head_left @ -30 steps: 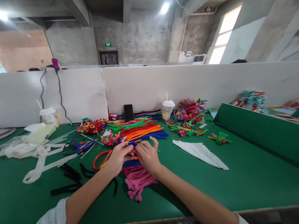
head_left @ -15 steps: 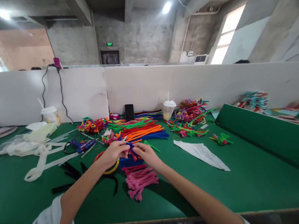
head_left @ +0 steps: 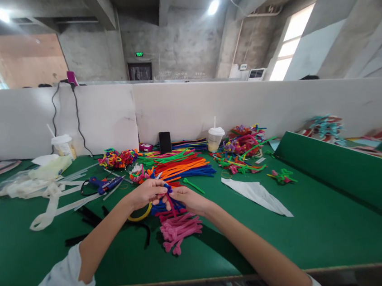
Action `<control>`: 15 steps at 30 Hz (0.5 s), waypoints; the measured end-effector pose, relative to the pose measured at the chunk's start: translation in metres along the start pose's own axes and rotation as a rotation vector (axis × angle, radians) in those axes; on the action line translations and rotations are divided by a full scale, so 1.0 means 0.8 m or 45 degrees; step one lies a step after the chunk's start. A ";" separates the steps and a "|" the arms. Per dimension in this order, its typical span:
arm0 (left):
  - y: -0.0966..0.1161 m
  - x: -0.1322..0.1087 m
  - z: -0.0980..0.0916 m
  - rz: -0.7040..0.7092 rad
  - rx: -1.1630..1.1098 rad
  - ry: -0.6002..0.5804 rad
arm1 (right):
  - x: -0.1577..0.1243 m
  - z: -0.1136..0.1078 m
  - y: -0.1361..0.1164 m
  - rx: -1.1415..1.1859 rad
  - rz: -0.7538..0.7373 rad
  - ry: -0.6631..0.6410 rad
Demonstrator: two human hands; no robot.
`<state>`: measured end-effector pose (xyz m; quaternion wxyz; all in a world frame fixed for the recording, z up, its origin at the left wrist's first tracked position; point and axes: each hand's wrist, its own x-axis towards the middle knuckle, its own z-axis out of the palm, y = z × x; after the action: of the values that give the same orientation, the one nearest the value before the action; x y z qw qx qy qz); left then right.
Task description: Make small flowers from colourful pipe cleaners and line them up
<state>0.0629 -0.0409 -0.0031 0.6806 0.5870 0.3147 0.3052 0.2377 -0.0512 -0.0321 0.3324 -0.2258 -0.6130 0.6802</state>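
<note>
My left hand [head_left: 146, 193] and my right hand [head_left: 186, 198] meet over the green table [head_left: 323, 229], fingers pinched together on a small piece made of blue and dark red pipe cleaner [head_left: 169, 194]. Its red stem hangs down between the hands. Just below lie a bunch of blue pipe cleaners [head_left: 163, 208] and a heap of pink bent pieces [head_left: 179, 230]. A yellow ring [head_left: 140, 215] lies under my left wrist.
Behind the hands lies a spread of straight pipe cleaners [head_left: 180, 167], a phone [head_left: 164, 142], two lidded cups [head_left: 215, 138] [head_left: 62, 146], a blue glue gun [head_left: 105, 185], black strips [head_left: 89, 217], white paper [head_left: 258, 195] and coloured finished pieces [head_left: 242, 149]. A raised green board [head_left: 344, 177] stands at right.
Both hands have lifted slightly and closed tighter together on the blue and red piece; the right hand's fingers, spread a second ago, are now pinched. The red stem now hangs lower.
</note>
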 end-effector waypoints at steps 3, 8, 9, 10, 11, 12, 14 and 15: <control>0.002 0.000 0.001 0.017 0.056 -0.018 | -0.001 0.003 -0.003 -0.039 -0.041 -0.035; 0.004 -0.001 0.004 0.091 0.138 0.015 | -0.003 0.011 -0.012 -0.198 -0.135 0.039; 0.004 -0.001 0.004 0.103 0.149 0.038 | -0.003 0.012 -0.013 -0.226 -0.157 0.063; 0.004 0.000 0.004 0.118 0.159 0.066 | -0.002 0.013 -0.013 -0.250 -0.178 0.085; 0.004 0.000 0.005 0.132 0.163 0.096 | -0.001 0.013 -0.013 -0.270 -0.203 0.106; 0.004 0.000 0.005 0.146 0.160 0.126 | -0.001 0.013 -0.013 -0.286 -0.228 0.124; 0.005 0.001 0.007 0.185 0.158 0.190 | 0.001 0.011 -0.011 -0.306 -0.274 0.148; 0.006 0.001 0.008 0.217 0.180 0.223 | 0.001 0.010 -0.010 -0.308 -0.290 0.154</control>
<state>0.0680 -0.0437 0.0025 0.5792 0.6292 0.3425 0.3890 0.2324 -0.0558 -0.0231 0.4140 -0.2340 -0.6909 0.5446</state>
